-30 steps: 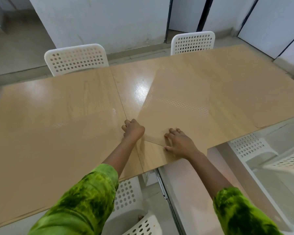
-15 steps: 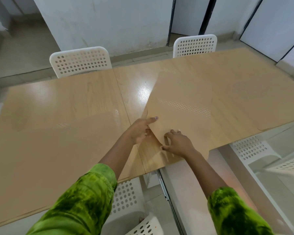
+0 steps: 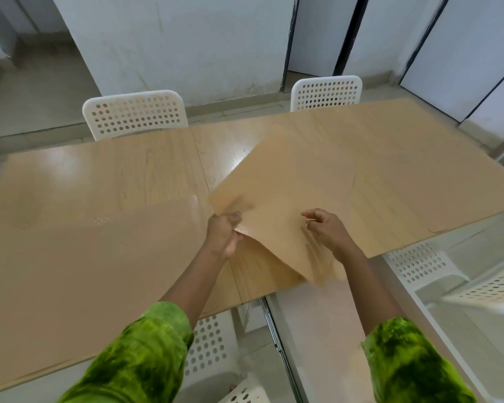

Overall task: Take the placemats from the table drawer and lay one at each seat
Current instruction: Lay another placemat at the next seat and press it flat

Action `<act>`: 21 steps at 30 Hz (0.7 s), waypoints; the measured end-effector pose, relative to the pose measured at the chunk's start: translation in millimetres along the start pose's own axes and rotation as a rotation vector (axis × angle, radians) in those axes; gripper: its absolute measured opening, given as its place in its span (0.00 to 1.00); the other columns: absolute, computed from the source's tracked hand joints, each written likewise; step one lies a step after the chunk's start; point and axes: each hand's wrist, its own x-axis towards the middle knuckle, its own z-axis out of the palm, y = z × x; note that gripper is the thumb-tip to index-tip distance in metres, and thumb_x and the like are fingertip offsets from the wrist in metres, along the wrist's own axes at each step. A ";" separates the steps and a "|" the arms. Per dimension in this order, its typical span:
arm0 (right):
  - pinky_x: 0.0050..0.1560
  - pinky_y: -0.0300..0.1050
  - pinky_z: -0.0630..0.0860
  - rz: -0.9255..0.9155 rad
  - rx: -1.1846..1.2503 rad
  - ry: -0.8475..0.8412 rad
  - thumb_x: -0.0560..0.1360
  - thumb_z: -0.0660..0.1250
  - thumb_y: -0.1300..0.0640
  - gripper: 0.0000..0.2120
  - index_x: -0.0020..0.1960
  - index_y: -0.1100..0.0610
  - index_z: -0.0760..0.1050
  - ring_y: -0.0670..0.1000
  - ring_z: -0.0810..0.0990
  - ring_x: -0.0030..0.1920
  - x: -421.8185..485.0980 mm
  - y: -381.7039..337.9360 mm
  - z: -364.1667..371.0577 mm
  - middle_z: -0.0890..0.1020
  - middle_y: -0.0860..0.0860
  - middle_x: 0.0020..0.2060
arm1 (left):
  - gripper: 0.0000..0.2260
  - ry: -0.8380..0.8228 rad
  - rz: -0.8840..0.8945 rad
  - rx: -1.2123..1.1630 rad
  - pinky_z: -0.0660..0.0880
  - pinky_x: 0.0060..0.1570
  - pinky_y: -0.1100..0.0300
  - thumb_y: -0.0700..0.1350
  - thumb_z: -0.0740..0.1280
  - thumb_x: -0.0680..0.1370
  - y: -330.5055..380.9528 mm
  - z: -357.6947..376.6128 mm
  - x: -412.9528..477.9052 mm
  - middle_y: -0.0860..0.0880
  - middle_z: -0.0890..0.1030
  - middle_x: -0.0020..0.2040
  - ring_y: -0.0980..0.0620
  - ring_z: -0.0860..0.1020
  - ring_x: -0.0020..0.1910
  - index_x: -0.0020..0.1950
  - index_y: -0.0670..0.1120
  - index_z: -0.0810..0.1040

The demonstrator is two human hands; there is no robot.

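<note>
Mid-lift on a tan placemat (image 3: 288,193) here, sitting toward the front of the table (image 3: 134,175), just right of the centre seam. Got its near-left corner pinched between the thumb and curled fingers of the left hand (image 3: 224,237), peeled up off the wood with the nearest bit drooping at the table edge. Got the right hand (image 3: 329,231) just over the sheet, fingers loosely hooked and gripping nothing as far as can be told, though too smeared to say whether brushing the surface or not. Looks floppy and wide, so best to get that right hand onto the opposite edge before going any higher. Then lift level with both, carry over to a seat with bare wood in front, probably the far left chair (image 3: 134,113), and set down square to the edge. Mind the second mat (image 3: 85,257) lying flat on the near left; no dragging across it.
</note>
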 end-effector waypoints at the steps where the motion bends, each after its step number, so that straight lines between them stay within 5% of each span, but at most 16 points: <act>1: 0.50 0.40 0.69 0.013 0.004 -0.021 0.75 0.58 0.67 0.17 0.61 0.60 0.75 0.49 0.73 0.55 1.1 -0.7 2.1 0.76 0.52 0.58 | 0.10 0.008 0.000 -0.059 0.76 0.45 0.51 0.31 0.62 0.74 5.4 -6.9 -1.6 0.49 0.85 0.36 0.47 0.81 0.42 0.44 0.44 0.79; 4: 0.44 0.37 0.70 0.058 -0.009 -0.088 0.75 0.57 0.68 0.17 0.61 0.60 0.75 0.49 0.73 0.54 0.9 4.2 18.5 0.76 0.51 0.55 | 0.07 -0.109 -0.015 -0.101 0.79 0.43 0.53 0.36 0.65 0.75 5.7 -11.1 -12.7 0.51 0.85 0.40 0.51 0.82 0.43 0.46 0.47 0.78; 6: 0.49 0.39 0.71 0.075 -0.010 -0.082 0.75 0.57 0.67 0.17 0.61 0.60 0.75 0.49 0.73 0.54 -0.1 11.1 29.3 0.76 0.51 0.53 | 0.08 -0.151 -0.075 0.072 0.78 0.44 0.52 0.36 0.65 0.75 -8.3 -6.2 -13.5 0.48 0.83 0.47 0.50 0.80 0.45 0.51 0.47 0.76; 10: 0.46 0.41 0.73 0.109 0.064 -0.032 0.75 0.57 0.68 0.16 0.60 0.62 0.75 0.50 0.76 0.45 0.1 14.5 28.6 0.77 0.52 0.47 | 0.12 0.105 -0.067 0.168 0.73 0.39 0.60 0.31 0.59 0.77 -19.5 2.0 -7.6 0.46 0.76 0.47 0.49 0.75 0.42 0.56 0.41 0.74; 15: 0.38 0.37 0.70 0.033 0.008 0.106 0.74 0.58 0.67 0.16 0.60 0.61 0.75 0.50 0.75 0.46 13.2 -4.2 5.1 0.77 0.56 0.55 | 0.19 -0.148 -0.018 0.121 0.78 0.46 0.57 0.29 0.55 0.75 28.6 -25.3 -15.5 0.44 0.82 0.53 0.48 0.81 0.49 0.56 0.47 0.78; 21: 0.67 0.53 0.67 -0.040 -0.148 0.135 0.74 0.62 0.60 0.23 0.69 0.58 0.67 0.57 0.68 0.68 36.3 -39.5 -8.8 0.69 0.58 0.69 | 0.18 -0.316 0.047 0.029 0.80 0.46 0.60 0.38 0.68 0.65 97.8 -80.8 -41.5 0.42 0.84 0.52 0.48 0.83 0.51 0.54 0.45 0.83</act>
